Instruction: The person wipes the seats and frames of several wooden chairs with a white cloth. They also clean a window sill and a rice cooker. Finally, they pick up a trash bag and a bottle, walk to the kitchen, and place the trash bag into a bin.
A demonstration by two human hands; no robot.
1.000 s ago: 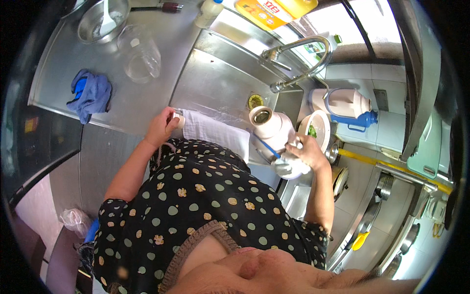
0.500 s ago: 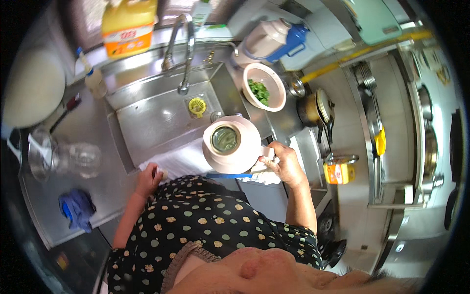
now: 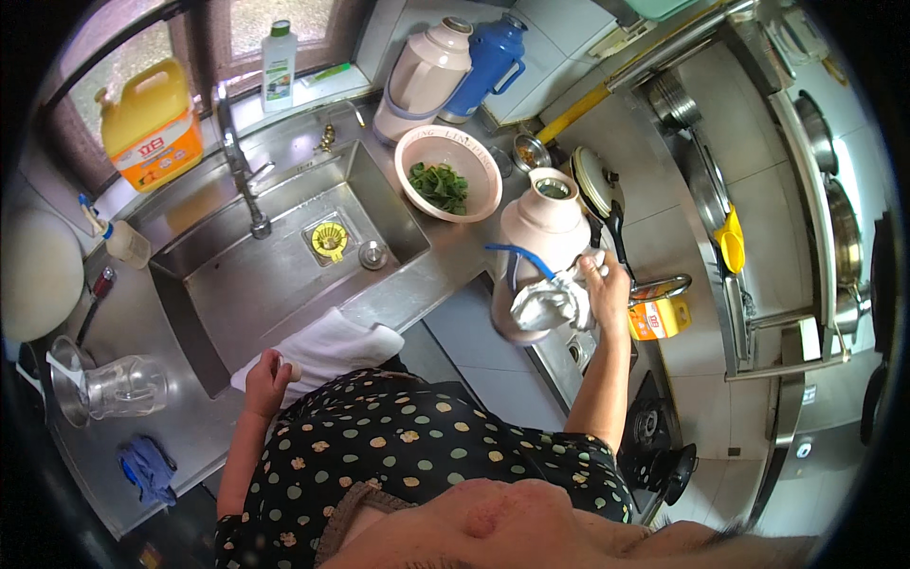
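Note:
A pale pink thermos flask (image 3: 542,228) hangs upright, slightly tilted, right of the sink; its mouth is uncovered. My right hand (image 3: 604,289) is closed on its handle. A crumpled whitish cloth-like thing (image 3: 555,302) and a blue strap (image 3: 521,254) show against the flask's side. My left hand (image 3: 268,381) is closed at the counter's front edge, with a small pale piece (image 3: 291,371) poking from its fingers; its kind is too small to tell. Close by, a white towel (image 3: 327,351) drapes over the sink's front edge.
The steel sink (image 3: 275,294) holds a yellow strainer (image 3: 329,242). Behind it stand a pink basin (image 3: 408,197) with leafy greens, a second pink thermos (image 3: 431,71) and a blue one (image 3: 488,71). A glass jug (image 3: 128,386) lies left; a pressure cooker (image 3: 595,180) stands right.
My right hand has carried the thermos rightward, away from the sink's front, and the flask is more upright. The view has turned to the right. My left hand stays closed near the towel.

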